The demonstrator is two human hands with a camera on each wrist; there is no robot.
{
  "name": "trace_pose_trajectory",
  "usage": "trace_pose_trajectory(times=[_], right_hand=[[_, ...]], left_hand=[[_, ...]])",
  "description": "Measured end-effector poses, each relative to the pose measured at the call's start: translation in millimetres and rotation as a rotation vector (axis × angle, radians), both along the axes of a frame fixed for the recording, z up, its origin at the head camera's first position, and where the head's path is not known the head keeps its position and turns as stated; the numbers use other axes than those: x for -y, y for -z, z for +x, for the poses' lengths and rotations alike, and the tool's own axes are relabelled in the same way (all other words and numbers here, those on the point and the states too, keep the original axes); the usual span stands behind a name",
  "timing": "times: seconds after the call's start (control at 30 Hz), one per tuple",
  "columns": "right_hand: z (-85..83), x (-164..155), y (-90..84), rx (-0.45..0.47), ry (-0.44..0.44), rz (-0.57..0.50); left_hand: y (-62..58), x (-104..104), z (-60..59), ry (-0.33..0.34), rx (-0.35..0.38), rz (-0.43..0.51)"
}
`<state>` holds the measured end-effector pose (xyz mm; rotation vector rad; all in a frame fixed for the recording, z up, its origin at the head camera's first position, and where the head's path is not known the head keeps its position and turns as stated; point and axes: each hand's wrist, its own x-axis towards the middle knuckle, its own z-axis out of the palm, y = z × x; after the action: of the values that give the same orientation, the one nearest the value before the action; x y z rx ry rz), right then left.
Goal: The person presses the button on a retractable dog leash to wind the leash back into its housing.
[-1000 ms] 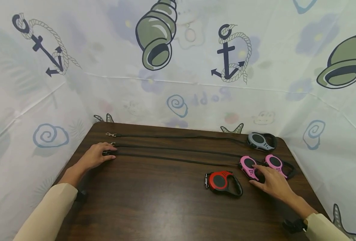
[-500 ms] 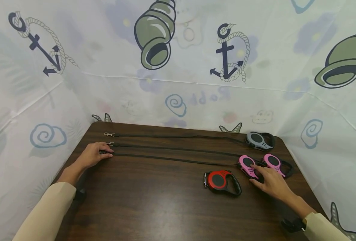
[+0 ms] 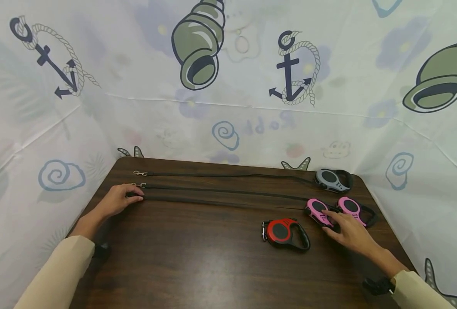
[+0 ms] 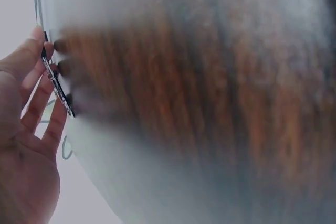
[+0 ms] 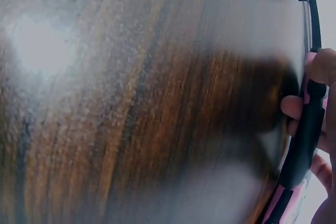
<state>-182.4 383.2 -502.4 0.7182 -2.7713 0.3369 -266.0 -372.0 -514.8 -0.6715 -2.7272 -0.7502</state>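
My left hand [image 3: 117, 200] is at the table's left side, thumb and fingertips pinching the end of the nearest black strap [image 3: 213, 203]. In the left wrist view the metal clip [image 4: 58, 85] hangs along the fingers below that pinch. Over at the right, my right hand [image 3: 349, 231] holds a pink retractable dog leash [image 3: 318, 210], the strap running from it across to the left hand. In the right wrist view its black handle [image 5: 303, 140] lies between thumb and fingers. A second pink leash [image 3: 349, 207] sits just behind the right hand, partly covered.
A grey retractable leash [image 3: 330, 179] lies at the back right, its strap drawn out left to a metal clip [image 3: 140, 173]. Another drawn-out strap [image 3: 220, 190] runs between. A red retractable leash [image 3: 280, 231] lies front of centre-right on the dark wooden table [image 3: 182, 257]. Patterned cloth surrounds it.
My left hand has shifted slightly left, still with the strap end. The pink leash in my right hand has tilted a little, and its strap lies straighter.
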Motion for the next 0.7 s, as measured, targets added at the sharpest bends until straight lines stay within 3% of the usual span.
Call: trace_pose_trajectory(times=[0.2,0.43,0.7], right_hand=[[-3.2,-3.8,1.8,0.084,-0.001,-0.077],[-6.2,-5.8,-2.2,0.102,0.041,-0.147],[-10.1,-6.0,-9.7,0.116,0.124,-0.251]], left_hand=[[-5.1,2.6,3.3,-0.037,0.088,0.011],[-12.3,2.8,9.6,-0.058,0.036,0.015],[-27.2,0.0,14.7,-0.023,-0.012,0.079]])
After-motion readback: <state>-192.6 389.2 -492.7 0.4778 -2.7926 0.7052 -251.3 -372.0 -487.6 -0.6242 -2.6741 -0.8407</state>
